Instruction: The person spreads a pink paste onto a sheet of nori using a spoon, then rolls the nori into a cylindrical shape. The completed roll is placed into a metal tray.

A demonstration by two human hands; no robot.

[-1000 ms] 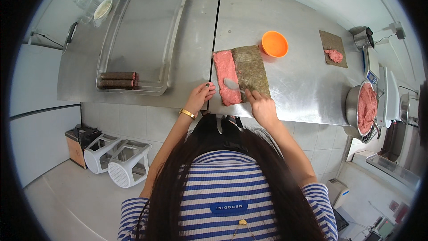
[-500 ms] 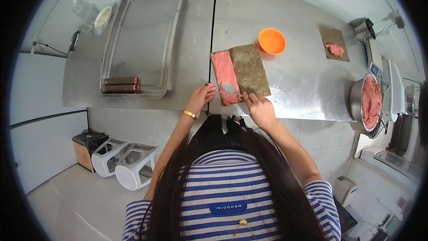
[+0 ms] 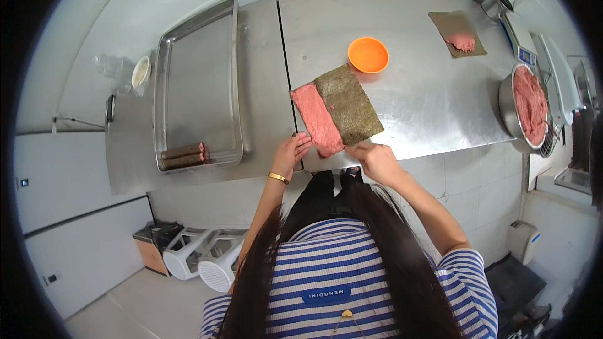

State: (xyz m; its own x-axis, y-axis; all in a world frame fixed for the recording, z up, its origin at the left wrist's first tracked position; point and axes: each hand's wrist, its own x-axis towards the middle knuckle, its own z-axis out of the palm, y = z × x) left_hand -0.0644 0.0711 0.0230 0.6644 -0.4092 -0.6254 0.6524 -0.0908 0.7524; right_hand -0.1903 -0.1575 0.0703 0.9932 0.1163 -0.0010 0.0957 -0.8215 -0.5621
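A sheet of dried seaweed (image 3: 352, 103) lies on the steel table, turned at a slant. Pink minced meat (image 3: 316, 118) is spread in a band along its left side and bulges a little past the near edge. My left hand (image 3: 293, 150) rests beside the near left edge of the meat, fingers outstretched and holding nothing. At the sheet's near right corner, my right hand (image 3: 375, 160) stays closed around a spoon's handle. The spoon's bowl is hard to make out against the meat and the table edge.
Rolled seaweed pieces (image 3: 182, 156) lie in a metal tray (image 3: 239, 88) at left. An orange bowl (image 3: 369, 55) stands beyond the sheet. Far right are another seaweed piece (image 3: 440, 22) with meat, a scale (image 3: 519, 37) and a metal bowl (image 3: 506, 110) of minced meat.
My right hand has drawn the spoon back off the meat toward the near corner. My left hand stays beside the meat. The whole view has turned and shifted slightly.
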